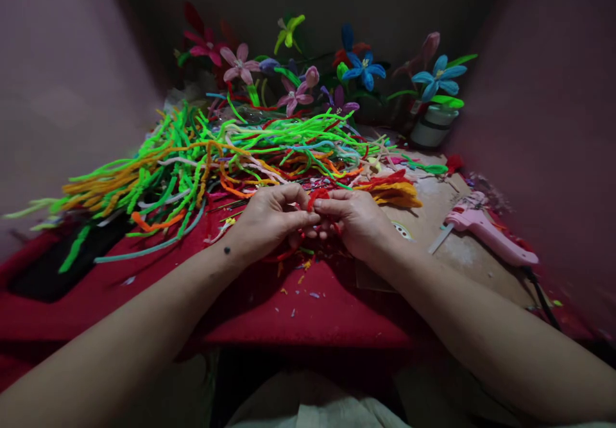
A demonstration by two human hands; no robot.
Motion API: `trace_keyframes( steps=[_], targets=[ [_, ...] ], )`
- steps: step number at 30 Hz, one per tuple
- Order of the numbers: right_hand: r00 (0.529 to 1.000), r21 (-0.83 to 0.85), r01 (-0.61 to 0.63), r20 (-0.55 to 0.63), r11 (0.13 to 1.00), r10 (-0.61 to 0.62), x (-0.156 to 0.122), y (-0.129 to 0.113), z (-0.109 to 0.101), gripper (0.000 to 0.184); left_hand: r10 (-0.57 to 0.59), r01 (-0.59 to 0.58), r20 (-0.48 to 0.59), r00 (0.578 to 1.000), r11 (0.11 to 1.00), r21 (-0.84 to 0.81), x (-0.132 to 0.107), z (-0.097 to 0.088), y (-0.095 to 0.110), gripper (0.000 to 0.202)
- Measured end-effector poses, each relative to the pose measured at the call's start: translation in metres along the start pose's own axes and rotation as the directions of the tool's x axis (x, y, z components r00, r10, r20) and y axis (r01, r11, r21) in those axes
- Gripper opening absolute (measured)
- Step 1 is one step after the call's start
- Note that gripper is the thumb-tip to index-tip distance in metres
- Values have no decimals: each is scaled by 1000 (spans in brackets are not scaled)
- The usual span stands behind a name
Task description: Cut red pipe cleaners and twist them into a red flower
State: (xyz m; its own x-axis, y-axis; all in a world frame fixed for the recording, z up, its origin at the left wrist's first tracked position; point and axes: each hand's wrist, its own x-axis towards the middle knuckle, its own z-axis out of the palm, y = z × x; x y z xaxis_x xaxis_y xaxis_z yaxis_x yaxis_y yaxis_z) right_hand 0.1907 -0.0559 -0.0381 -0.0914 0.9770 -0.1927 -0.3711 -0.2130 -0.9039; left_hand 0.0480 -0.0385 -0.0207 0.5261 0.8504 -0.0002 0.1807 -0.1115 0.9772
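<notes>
My left hand and my right hand meet over the red cloth, fingertips pinched together. Both grip a red pipe cleaner, bent into a small loop that sticks up between the thumbs. More red strands trail under my palms. A big heap of loose pipe cleaners in green, orange, red and pink lies just beyond my hands.
Finished pipe-cleaner flowers in pink, blue, yellow and purple stand at the back, some in a white pot. A pink glue gun lies on the brown board at the right. Short trimmings litter the cloth. Walls close in on both sides.
</notes>
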Motion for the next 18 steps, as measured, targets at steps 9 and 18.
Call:
trace_keyframes(
  steps=[9,18],
  targets=[
    [997,91,-47,-64,995,53,0,-6,0,10,40,-40,-5,999,998,-49,2,4,-5,21],
    [998,148,-3,-59,989,12,1,-5,1,8,-184,187,116,976,982,-13,3,-3,1,21]
  ],
)
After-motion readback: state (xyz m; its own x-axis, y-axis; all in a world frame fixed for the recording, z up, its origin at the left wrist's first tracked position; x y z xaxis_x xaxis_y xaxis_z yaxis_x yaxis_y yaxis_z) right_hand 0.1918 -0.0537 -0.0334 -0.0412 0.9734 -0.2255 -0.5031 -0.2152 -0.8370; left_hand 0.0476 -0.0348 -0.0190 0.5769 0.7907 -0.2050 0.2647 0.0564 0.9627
